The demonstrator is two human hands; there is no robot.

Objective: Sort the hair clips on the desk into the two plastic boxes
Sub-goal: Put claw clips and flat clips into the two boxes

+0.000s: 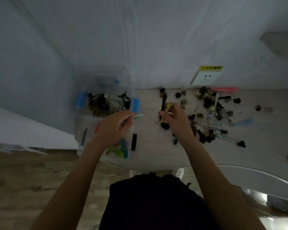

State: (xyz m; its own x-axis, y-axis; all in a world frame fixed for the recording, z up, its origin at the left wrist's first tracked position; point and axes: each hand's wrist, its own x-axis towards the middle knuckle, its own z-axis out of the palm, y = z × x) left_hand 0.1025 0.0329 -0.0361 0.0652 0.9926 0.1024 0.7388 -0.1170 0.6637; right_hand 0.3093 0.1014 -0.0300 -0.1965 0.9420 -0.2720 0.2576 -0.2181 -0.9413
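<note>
Hands work over a pale counter pushed against a white wall. The left hand hovers above the nearer plastic box, which sits at the counter's left edge; its grip is pinched on a slim pale clip whose tip pokes out toward three o'clock, past the box's right wall. Bright green and blue clips lie in that box at its six o'clock end. Just beyond it, at twelve o'clock, the farther box with blue latches is heaped with dark claw clips and touches the wall.

The right hand is near the middle of the counter, fingers closed around a long dark clip standing nearly upright and a small yellow one beside it. A black clip lies just under that hand.

The loose pile of clips spreads from the right hand toward three o'clock, thick in the middle, thinning to strays near the right side. A pink clip lies against the wall at about one o'clock, under a wall socket.

A black strip lies just beside the nearer box's right wall. Between the two hands is a bare band of counter, and the front edge at six o'clock has open surface as well. A white chair rim curves below the counter's right front.
</note>
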